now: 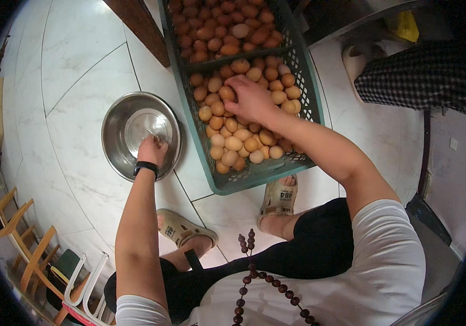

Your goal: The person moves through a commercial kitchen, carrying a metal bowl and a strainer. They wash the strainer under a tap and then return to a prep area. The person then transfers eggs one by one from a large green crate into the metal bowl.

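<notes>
My right hand [251, 99] is over the near section of a green plastic crate [212, 179], its thumb and fingers around a brown egg [227, 93]. Many brown and pale eggs [233, 143] lie heaped beneath it. To the left, my left hand [151, 151] reaches down inside a round stainless steel bowl [115, 134] on the floor. Its fingertips are near the bowl's bottom, where something clear glints, perhaps water. Whether those fingers hold anything is hidden.
A divider [233, 61] splits the crate, with darker eggs [214, 44] in the far section. A wooden leg [143, 32] stands at the crate's left. Checked cloth [416, 77] and a shoe [353, 69] are at right. Wooden chair parts [33, 256] lie lower left. White tiles [82, 61] cover the floor.
</notes>
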A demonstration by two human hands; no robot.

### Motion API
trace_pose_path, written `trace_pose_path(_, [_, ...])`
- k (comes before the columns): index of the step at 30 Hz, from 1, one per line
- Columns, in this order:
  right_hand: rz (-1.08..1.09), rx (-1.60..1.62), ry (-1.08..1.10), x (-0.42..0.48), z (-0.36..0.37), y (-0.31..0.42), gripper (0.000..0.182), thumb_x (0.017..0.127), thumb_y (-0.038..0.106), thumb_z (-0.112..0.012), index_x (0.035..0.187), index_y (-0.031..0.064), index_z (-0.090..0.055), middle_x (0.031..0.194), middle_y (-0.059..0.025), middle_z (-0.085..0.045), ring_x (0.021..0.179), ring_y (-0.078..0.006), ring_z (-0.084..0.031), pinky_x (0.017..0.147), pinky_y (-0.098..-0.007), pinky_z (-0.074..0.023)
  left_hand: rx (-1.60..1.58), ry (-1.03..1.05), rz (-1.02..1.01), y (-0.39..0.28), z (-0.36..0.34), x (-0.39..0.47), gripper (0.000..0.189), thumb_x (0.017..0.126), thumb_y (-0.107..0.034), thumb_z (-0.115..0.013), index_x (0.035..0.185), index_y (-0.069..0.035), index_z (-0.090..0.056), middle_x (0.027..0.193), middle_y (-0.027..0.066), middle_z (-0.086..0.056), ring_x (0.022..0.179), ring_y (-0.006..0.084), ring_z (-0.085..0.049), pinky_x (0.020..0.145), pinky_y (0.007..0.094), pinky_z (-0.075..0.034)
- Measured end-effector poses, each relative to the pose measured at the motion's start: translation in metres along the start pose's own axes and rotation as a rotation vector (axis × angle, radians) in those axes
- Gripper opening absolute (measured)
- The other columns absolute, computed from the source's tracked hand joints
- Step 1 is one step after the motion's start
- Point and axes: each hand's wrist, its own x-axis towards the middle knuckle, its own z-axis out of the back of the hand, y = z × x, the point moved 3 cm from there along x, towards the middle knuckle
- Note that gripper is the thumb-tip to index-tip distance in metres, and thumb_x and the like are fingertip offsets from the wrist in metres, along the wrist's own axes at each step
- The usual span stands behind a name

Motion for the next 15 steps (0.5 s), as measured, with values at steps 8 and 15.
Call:
trace_pose_path(8, [-0.318, 1.055, 0.145, -0.029, 0.01, 0.09, 0.042, 0.093, 0.03, -0.071, 0.118, -0.002, -0.065, 0.102, -0.0123, -0.071, 0.092, -0.0223, -0.068, 0.084, -0.038, -0.0551, -0.218, -0.296, -0.119, -0.029, 0.08, -0.028, 0.019, 0.097, -0.017, -0.069, 0.108, -0.002, -0.072, 0.102, 0.0152, -0.075, 0.09, 0.0289, -0.073, 0.079, 0.0387, -0.057])
trace_pose_path(15, [-0.141, 0.558, 0.098, 0.01, -0.01, 0.169, 0.051, 0.088, 0.038, -0.075, 0.117, -0.001, -0.058, 0.115, -0.0226, -0.066, 0.106, -0.0408, -0.067, 0.09, -0.0473, -0.0539, -1.407, 0.314, 0.219, -0.095, 0.126, -0.06, 0.044, 0.105, -0.039, -0.057, 0.133, -0.004, -0.058, 0.118, 0.0096, -0.067, 0.097, 0.0206, -0.069, 0.074, 0.0362, -0.064])
